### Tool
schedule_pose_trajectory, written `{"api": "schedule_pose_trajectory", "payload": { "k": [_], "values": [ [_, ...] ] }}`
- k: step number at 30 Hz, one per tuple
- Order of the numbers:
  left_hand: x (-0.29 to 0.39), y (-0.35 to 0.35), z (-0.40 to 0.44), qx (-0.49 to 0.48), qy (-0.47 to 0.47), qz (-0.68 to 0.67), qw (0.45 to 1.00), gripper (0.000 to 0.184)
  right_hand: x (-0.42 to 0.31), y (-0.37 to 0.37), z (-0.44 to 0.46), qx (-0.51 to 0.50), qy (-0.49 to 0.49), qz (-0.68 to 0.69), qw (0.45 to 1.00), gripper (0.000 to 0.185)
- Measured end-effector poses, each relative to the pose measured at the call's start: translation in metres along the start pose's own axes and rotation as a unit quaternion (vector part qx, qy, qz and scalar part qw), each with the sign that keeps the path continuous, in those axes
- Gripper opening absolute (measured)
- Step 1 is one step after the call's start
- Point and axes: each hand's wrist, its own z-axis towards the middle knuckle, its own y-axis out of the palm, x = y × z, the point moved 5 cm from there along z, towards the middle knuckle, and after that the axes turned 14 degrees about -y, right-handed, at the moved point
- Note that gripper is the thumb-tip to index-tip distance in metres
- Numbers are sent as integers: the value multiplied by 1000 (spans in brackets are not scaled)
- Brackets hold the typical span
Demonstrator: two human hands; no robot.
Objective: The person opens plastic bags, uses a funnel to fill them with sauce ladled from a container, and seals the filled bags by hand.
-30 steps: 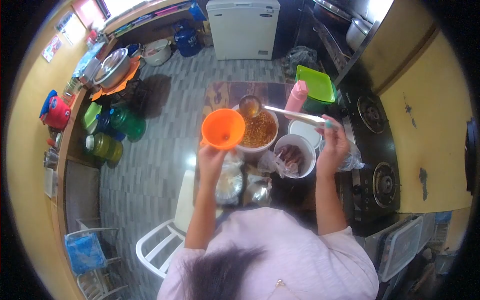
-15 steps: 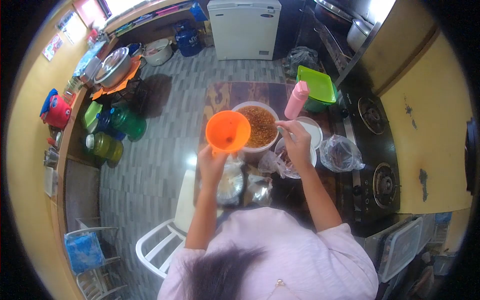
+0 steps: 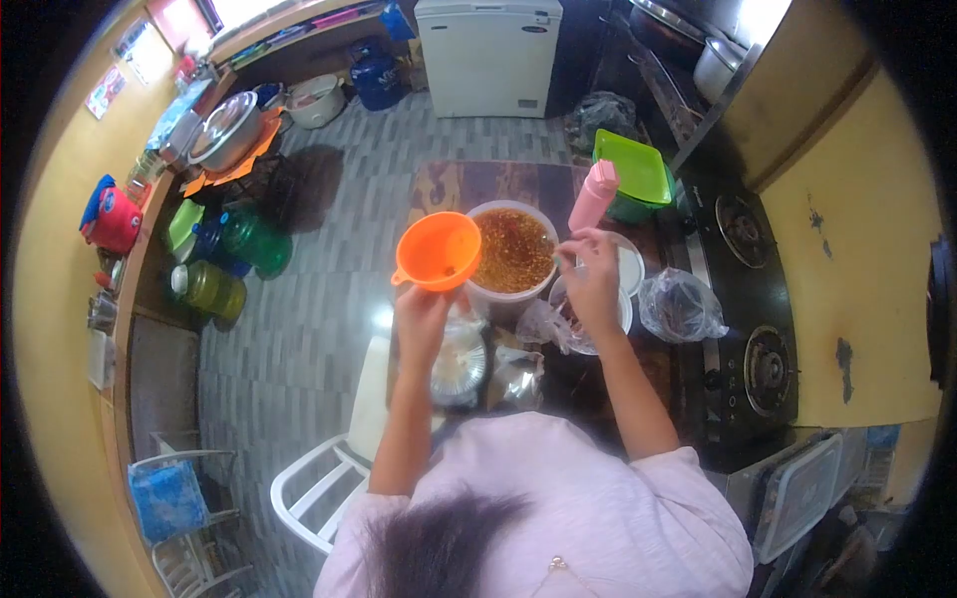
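My left hand (image 3: pixel 427 321) is closed around the underside of an orange funnel (image 3: pixel 424 239), its wide mouth tilted up. The funnel stands beside the left rim of a white tub (image 3: pixel 510 293) full of reddish-brown liquid with pale bits (image 3: pixel 513 249). At the tub's right rim, my right hand (image 3: pixel 590 267) is pinched closed; whatever thin thing its fingers hold is too small to make out. Under that hand sits a white container (image 3: pixel 622 311) with a plastic bag in it. A pink bottle (image 3: pixel 593 199) stands just beyond my right fingers.
A white lid (image 3: pixel 630 264) and a clear plastic bag (image 3: pixel 681 305) lie to the right, before the black gas stove (image 3: pixel 740 289). Green trays (image 3: pixel 634 167) stand at the back right. Paper cupcake liners (image 3: pixel 459 369) are near my left forearm, and a white chair (image 3: pixel 319 488) stands left.
The funnel has moved left and its tilt has turned, showing its loop tab at the left. My right hand has shifted slightly away from the liquid toward the tub's rim.
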Motion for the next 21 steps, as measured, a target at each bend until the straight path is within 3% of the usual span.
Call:
{"api": "schedule_pose_trajectory", "payload": {
  "k": [3,6,9,12,18,21],
  "values": [
    [-3,-1,1,7,-13,0,1000,15,-2,16,-12,-162,-34,50,985,17],
    [4,4,-1,7,-12,-24,1000,13,0,28,-20,-223,-89,13,971,19],
    [7,2,-3,2,-9,-34,999,13,-7,30,-17,-206,-110,22,972,16],
    [-6,-13,1,54,11,15,998,14,-12,32,-11,-205,-119,41,971,13],
    [2,-19,-3,49,12,-32,998,14,-9,38,-14,-276,-115,30,954,15],
    [9,-19,-6,47,8,-24,999,14,-5,36,-15,-239,-111,34,964,11]
  ]
}}
